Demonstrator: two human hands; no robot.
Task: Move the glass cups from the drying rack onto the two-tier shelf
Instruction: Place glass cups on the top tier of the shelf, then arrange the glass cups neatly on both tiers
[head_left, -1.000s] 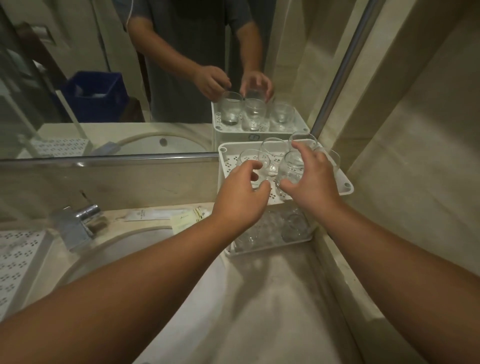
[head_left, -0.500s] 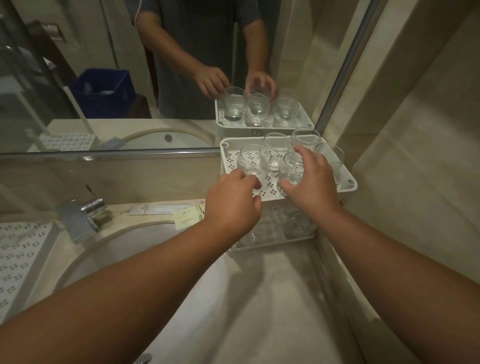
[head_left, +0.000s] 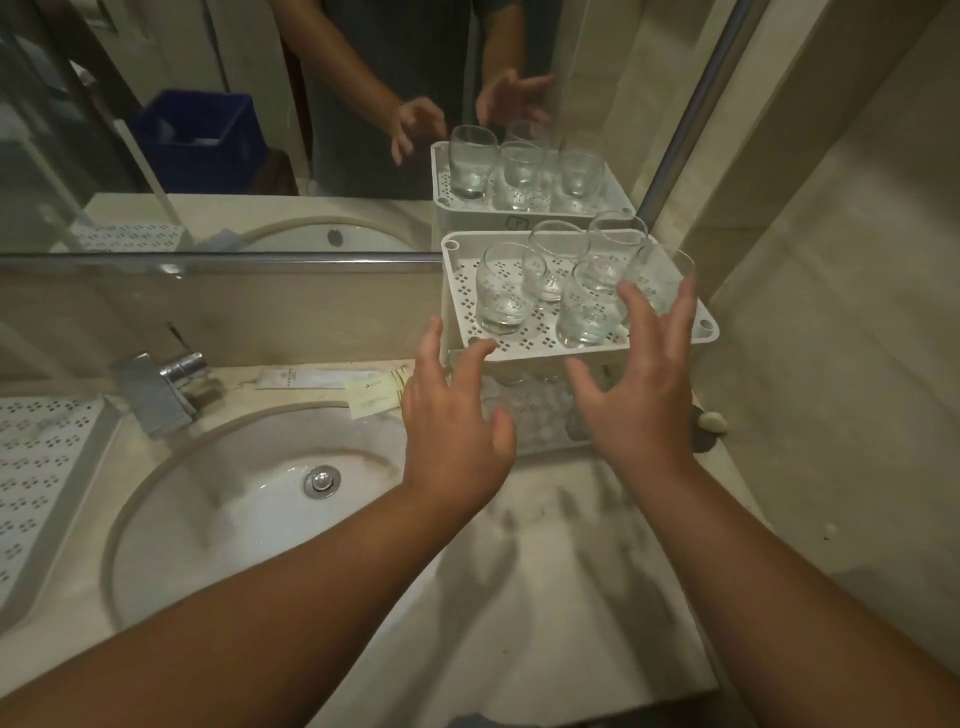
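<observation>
The two-tier shelf (head_left: 576, 358) stands in the back right corner of the desk (head_left: 545, 597), with its rear edge against the mirror (head_left: 208, 130) and its right side close to the wall (head_left: 831, 364). The upper tier is a white perforated tray with a raised rim. Five glass cups (head_left: 506, 291) stand upright on it: two along the front edge, three behind. More glassware shows dimly on the lower tier, behind the hands; the count cannot be told.

Open desk surface lies in front of the shelf, between the sink basin (head_left: 249, 509) and the wall. The drying rack (head_left: 41, 483) sits at the far left edge, beyond the faucet (head_left: 161, 384).

The left hand (head_left: 452, 431) hovers just before the front left corner of the upper tier, fingers spread and straight, holding nothing. The right hand (head_left: 644, 389) hovers before the front right portion, fingers spread, fingertips overlapping the rightmost cup in view; contact cannot be told. Neither hand grips a cup.
</observation>
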